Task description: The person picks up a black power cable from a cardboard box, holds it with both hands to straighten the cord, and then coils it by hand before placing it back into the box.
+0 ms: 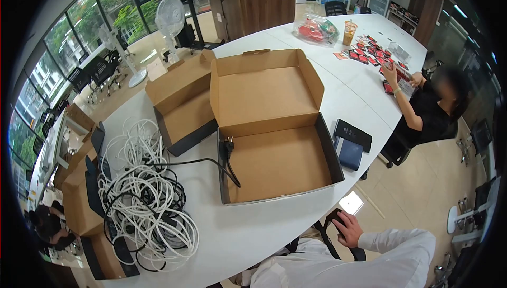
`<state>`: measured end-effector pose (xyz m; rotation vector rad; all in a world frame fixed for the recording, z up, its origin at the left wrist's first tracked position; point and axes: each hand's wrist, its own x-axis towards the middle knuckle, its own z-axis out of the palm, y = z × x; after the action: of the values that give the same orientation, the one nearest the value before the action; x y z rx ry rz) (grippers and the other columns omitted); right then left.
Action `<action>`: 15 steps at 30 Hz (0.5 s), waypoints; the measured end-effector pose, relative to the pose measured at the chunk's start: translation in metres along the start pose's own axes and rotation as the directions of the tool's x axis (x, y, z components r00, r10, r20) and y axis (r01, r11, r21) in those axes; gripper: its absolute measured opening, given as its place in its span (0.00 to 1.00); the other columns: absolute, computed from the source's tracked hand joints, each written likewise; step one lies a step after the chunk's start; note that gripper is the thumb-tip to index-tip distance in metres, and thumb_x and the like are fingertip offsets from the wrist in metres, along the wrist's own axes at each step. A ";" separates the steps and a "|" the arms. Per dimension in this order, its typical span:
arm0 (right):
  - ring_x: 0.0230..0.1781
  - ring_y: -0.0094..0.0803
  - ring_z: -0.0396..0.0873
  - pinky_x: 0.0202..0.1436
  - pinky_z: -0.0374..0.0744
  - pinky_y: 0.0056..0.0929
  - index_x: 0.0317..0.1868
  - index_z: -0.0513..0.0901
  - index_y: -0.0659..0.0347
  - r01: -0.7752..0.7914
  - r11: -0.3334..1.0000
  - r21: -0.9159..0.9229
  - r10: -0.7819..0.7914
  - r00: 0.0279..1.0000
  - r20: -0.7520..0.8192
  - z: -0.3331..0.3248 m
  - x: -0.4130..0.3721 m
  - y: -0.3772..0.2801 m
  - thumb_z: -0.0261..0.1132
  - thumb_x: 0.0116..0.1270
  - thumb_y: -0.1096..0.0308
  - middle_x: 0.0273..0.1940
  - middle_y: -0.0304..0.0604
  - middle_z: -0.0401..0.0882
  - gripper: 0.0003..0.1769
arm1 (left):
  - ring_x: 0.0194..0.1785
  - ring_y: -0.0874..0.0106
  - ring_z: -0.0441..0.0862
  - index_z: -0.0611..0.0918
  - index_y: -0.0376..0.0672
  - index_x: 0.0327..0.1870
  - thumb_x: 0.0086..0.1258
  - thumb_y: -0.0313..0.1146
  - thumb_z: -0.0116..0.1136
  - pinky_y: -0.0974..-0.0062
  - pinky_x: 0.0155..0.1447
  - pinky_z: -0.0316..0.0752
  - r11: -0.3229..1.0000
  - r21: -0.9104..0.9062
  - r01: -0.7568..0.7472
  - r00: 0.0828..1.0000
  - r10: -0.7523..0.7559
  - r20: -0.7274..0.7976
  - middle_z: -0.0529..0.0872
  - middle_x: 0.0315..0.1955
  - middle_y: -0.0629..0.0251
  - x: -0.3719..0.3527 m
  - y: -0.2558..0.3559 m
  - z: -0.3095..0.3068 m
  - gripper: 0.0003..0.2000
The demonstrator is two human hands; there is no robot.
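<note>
My right hand (347,229), below a white sleeve, rests on the black armrest (334,219) of a chair, its fingers stretched out and slightly apart. My left hand is out of view. On the white table (227,240) in front of me stands an open cardboard box (282,156), brown inside with dark outer walls. A black power cable (228,156) with its plug hangs over the box's left wall into it. From there the cable runs left to a tangled heap of white and black cables (153,203).
A second open box (185,114) sits behind the first, and a third (87,209) at the left. Right of them lie a dark blue wallet-like case (348,153) and a black case (353,134). Across the table a person in black (430,111) handles small red packets (369,50).
</note>
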<state>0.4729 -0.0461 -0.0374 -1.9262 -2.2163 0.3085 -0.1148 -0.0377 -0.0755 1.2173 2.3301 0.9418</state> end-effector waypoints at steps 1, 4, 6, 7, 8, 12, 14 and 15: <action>0.72 0.62 0.60 0.72 0.63 0.60 0.69 0.71 0.58 -0.004 1.000 0.021 0.004 1.000 -0.008 0.001 -0.001 0.002 0.69 0.50 0.65 0.72 0.61 0.61 0.41 | 0.59 0.52 0.74 0.76 0.28 0.58 0.76 0.32 0.49 0.61 0.69 0.64 0.998 -0.041 0.054 0.988 -0.047 0.148 0.79 0.55 0.42 -0.001 -0.015 0.005 0.17; 0.74 0.63 0.58 0.74 0.62 0.58 0.69 0.71 0.60 -0.043 0.999 0.030 0.043 0.999 0.013 0.001 -0.007 0.005 0.68 0.50 0.66 0.72 0.63 0.60 0.41 | 0.57 0.53 0.74 0.76 0.28 0.59 0.81 0.35 0.40 0.62 0.68 0.65 0.989 -0.088 0.121 0.958 -0.093 0.272 0.80 0.53 0.44 -0.004 -0.032 0.014 0.19; 0.75 0.65 0.55 0.76 0.61 0.58 0.69 0.69 0.62 -0.092 0.992 0.083 0.091 0.996 0.017 0.002 -0.010 0.008 0.69 0.51 0.66 0.73 0.64 0.57 0.41 | 0.56 0.50 0.75 0.76 0.27 0.59 0.81 0.36 0.40 0.61 0.67 0.67 0.988 -0.071 0.139 0.964 -0.119 0.239 0.80 0.54 0.41 -0.011 0.019 0.006 0.20; 0.75 0.65 0.55 0.76 0.60 0.58 0.70 0.69 0.63 -0.115 0.986 0.117 0.117 0.993 -0.007 0.004 -0.011 0.010 0.69 0.52 0.66 0.73 0.65 0.56 0.42 | 0.56 0.48 0.76 0.76 0.27 0.59 0.81 0.36 0.40 0.60 0.66 0.67 0.987 -0.061 0.149 0.965 -0.131 0.227 0.81 0.55 0.39 -0.014 0.044 0.002 0.20; 0.75 0.66 0.54 0.76 0.60 0.59 0.70 0.68 0.63 -0.144 0.978 0.153 0.150 0.988 -0.028 0.006 -0.013 0.011 0.69 0.52 0.66 0.74 0.66 0.55 0.42 | 0.56 0.46 0.76 0.77 0.26 0.58 0.81 0.37 0.41 0.60 0.65 0.68 0.987 -0.027 0.161 0.959 -0.150 0.241 0.80 0.55 0.37 -0.017 0.041 0.005 0.20; 0.74 0.68 0.57 0.75 0.65 0.55 0.72 0.65 0.62 -0.229 0.955 0.191 0.229 0.973 0.025 0.005 -0.023 0.008 0.69 0.54 0.66 0.75 0.68 0.51 0.44 | 0.56 0.41 0.77 0.78 0.25 0.57 0.80 0.40 0.46 0.59 0.62 0.71 0.983 0.167 0.075 0.937 -0.126 0.326 0.80 0.55 0.31 -0.022 0.064 0.000 0.22; 0.71 0.68 0.63 0.71 0.72 0.51 0.73 0.65 0.61 -0.240 0.959 0.150 0.240 0.971 0.020 0.005 -0.023 0.009 0.69 0.54 0.66 0.75 0.69 0.52 0.44 | 0.56 0.40 0.78 0.78 0.25 0.57 0.78 0.41 0.49 0.57 0.60 0.73 0.976 0.210 -0.062 0.943 -0.011 0.332 0.81 0.55 0.30 -0.023 0.080 0.001 0.23; 0.71 0.68 0.63 0.70 0.72 0.51 0.73 0.65 0.61 -0.250 0.956 0.156 0.247 0.968 0.034 0.004 -0.024 0.008 0.69 0.54 0.66 0.75 0.69 0.52 0.44 | 0.55 0.40 0.79 0.78 0.25 0.58 0.77 0.41 0.51 0.56 0.59 0.74 0.969 0.205 -0.138 0.948 0.069 0.310 0.81 0.54 0.31 -0.023 0.080 0.002 0.23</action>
<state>0.4826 -0.0692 -0.0436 -2.1183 -1.8908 0.5208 -0.0536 -0.0229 -0.0217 1.4706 2.1861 0.4868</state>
